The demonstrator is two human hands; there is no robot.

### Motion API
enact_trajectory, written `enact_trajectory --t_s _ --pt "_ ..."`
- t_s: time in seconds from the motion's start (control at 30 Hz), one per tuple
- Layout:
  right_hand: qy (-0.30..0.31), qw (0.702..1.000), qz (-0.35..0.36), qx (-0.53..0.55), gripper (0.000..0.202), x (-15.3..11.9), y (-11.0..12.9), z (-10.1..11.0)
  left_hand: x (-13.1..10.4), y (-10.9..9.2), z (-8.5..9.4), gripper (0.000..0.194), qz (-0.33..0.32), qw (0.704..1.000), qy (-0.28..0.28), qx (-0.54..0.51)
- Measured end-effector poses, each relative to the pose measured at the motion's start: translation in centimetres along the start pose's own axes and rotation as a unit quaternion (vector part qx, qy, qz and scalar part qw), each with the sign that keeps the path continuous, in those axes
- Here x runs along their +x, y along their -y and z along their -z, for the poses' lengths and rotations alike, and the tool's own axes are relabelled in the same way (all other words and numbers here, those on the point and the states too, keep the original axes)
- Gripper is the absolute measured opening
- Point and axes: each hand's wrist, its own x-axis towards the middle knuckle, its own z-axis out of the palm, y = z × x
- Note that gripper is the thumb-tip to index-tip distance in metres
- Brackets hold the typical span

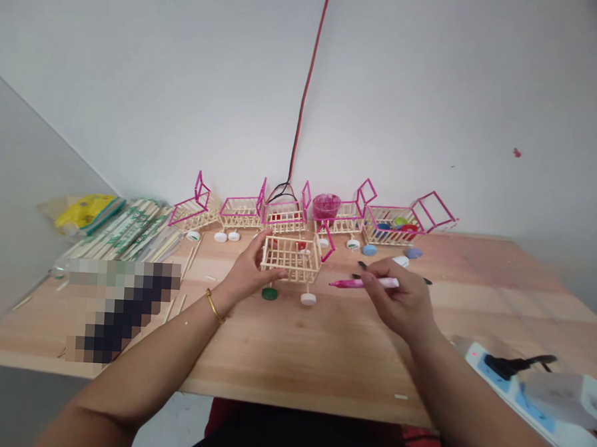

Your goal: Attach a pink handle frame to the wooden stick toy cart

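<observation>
My left hand (248, 272) grips the left side of a small cart (291, 260) made of thin wooden sticks, the thumb along its front. The cart has a pink handle frame (329, 244) at its right and bottle-cap wheels, one green (269, 293) and one white (308, 299) in front. Its basket rim is bare wood. In my right hand (399, 299) is a pink marker (363, 283), uncapped, its tip pointing left toward the cart and apart from it. Some dark, thin items lie partly hidden behind my right hand.
Several stick carts with pink rims and handles (242, 210) line the wall, the rightmost (393, 228) holding coloured caps. A pink-stained cup (326, 208) stands among them. Packaged sticks (132, 231) and a yellow bag (89, 214) lie left. A power strip (510, 388) sits at the right front.
</observation>
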Motion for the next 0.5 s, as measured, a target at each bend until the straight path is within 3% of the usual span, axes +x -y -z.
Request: enact_trajectory --t_s 0.27,0.4,0.5 --pt "-0.213 0.966 -0.143 0.027 0.029 -0.1 -0.9 0.1 0.0 0.0 0.0 0.102 -0.014 1.0 -0.003 -0.028" --pt "-0.271 0.946 -0.18 0.0 0.037 0.4 -1.2 0.5 -0.1 0.1 0.1 0.102 -0.021 0.999 -0.011 -0.029" --pt "-0.299 0.93 -0.197 0.084 0.04 0.8 -1.4 0.6 -0.1 -0.1 0.0 0.103 -0.027 0.999 -0.016 -0.043"
